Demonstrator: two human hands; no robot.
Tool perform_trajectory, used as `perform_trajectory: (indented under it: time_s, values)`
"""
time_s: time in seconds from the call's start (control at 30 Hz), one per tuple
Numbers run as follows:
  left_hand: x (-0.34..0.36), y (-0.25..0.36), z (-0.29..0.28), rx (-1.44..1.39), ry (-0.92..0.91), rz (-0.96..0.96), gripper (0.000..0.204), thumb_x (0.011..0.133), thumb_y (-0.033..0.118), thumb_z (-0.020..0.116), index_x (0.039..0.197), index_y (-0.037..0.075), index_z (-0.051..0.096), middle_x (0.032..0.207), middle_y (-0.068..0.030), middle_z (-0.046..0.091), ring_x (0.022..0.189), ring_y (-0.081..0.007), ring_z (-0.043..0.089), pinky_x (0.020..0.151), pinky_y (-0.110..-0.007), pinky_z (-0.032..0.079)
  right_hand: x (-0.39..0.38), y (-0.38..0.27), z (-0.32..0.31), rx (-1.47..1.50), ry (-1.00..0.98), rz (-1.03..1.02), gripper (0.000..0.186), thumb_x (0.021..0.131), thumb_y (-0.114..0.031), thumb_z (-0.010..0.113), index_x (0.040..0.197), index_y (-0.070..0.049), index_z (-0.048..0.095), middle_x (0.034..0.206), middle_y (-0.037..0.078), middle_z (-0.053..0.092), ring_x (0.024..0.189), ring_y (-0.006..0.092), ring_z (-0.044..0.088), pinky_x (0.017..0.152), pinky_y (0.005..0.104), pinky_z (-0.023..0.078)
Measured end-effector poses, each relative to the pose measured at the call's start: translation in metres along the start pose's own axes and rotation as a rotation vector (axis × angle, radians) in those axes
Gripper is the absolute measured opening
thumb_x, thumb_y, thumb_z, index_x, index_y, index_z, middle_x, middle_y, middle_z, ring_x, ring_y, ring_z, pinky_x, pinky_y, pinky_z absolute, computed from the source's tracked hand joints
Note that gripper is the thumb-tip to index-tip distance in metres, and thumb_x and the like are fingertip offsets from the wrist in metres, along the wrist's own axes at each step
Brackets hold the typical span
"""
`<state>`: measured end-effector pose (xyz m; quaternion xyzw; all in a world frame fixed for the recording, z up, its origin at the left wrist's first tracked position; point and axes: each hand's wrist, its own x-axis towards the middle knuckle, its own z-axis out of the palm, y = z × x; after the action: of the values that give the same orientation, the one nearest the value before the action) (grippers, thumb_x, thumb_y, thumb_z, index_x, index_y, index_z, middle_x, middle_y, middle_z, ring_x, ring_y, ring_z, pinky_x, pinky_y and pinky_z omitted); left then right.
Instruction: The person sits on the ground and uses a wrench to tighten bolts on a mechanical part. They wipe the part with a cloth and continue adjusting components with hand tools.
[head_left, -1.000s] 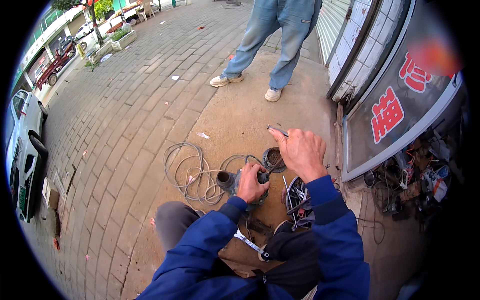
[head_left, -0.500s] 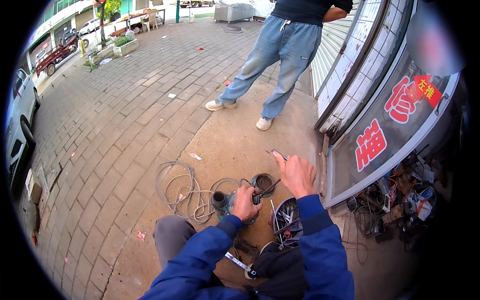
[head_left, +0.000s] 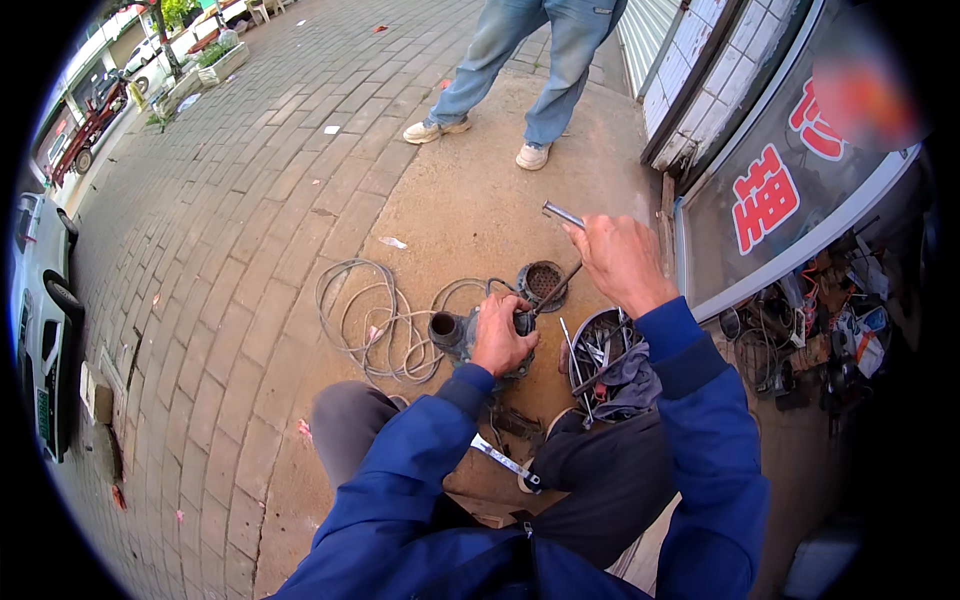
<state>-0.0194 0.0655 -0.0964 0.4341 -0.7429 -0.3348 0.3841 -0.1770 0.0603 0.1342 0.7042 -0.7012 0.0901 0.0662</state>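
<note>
A dark, worn pump (head_left: 447,331) with a round open outlet stands on the ground in front of me. My left hand (head_left: 503,335) rests on it, fingers curled around something their tips mostly hide. A dark rod (head_left: 556,287) runs from beside those fingers up toward my right hand; which hand bears it is unclear. My right hand (head_left: 624,262) is raised and closed on a silver metal tool (head_left: 563,214), whose tip points up and left. Just beyond the pump sits a round perforated strainer (head_left: 543,281). To the right is a tool bucket (head_left: 603,345) with several metal tools and a grey cloth.
A coiled cable (head_left: 385,310) lies left of the pump. A metal strip (head_left: 505,461) lies between my legs. Another person (head_left: 540,90) stands ahead. A glass door (head_left: 760,200) and a heap of parts (head_left: 800,330) are at right, a parked car (head_left: 45,320) at left.
The view has tipped downward. My right hand appears higher, farther from the pump, with more of the silver tool showing. My left hand stays at the pump.
</note>
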Motion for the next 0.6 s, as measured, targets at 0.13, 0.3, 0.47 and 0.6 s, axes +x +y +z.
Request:
perform_trajectory:
  time_s: [0.13, 0.3, 0.47, 0.6]
  values:
    - [-0.001, 0.002, -0.003, 0.001, 0.012, 0.011, 0.045, 0.067, 0.014, 0.085, 0.106, 0.007, 0.064, 0.12, -0.0187, 0.059, 0.116, -0.0393, 0.054, 0.103, -0.047, 0.043, -0.017, -0.009, 0.007, 0.021, 0.086, -0.354, 0.016, 0.091, -0.019, 0.065, 0.086, -0.005, 0.071, 0.071, 0.018, 0.07, 0.07, 0.0374, 0.073, 0.06, 0.0454, 0.057]
    - [-0.001, 0.007, 0.0, 0.01, -0.001, 0.019, 0.046, 0.068, 0.018, 0.086, 0.106, 0.006, 0.063, 0.117, -0.0165, 0.061, 0.113, -0.0379, 0.056, 0.102, -0.046, 0.044, -0.018, 0.001, 0.0, -0.005, 0.173, -0.31, 0.014, 0.088, -0.019, 0.066, 0.083, -0.006, 0.07, 0.071, 0.017, 0.07, 0.069, 0.035, 0.073, 0.058, 0.0434, 0.056]
    - [0.0, -0.003, -0.002, -0.067, 0.048, 0.061, 0.018, 0.095, 0.019, 0.06, 0.104, 0.004, 0.066, 0.113, -0.0174, 0.064, 0.108, -0.0374, 0.057, 0.098, -0.046, 0.044, -0.031, 0.02, -0.033, -0.096, 0.199, -0.306, 0.013, 0.086, -0.017, 0.067, 0.08, -0.006, 0.067, 0.07, 0.018, 0.068, 0.067, 0.036, 0.071, 0.056, 0.0438, 0.054]
    - [0.001, -0.007, -0.002, -0.071, 0.066, 0.11, 0.02, 0.1, 0.015, 0.05, 0.105, 0.004, 0.066, 0.109, -0.0181, 0.064, 0.105, -0.0372, 0.057, 0.096, -0.047, 0.044, -0.049, 0.017, -0.029, -0.03, 0.196, -0.38, 0.013, 0.084, -0.015, 0.068, 0.076, -0.006, 0.064, 0.067, 0.016, 0.067, 0.066, 0.0343, 0.071, 0.054, 0.0427, 0.054]
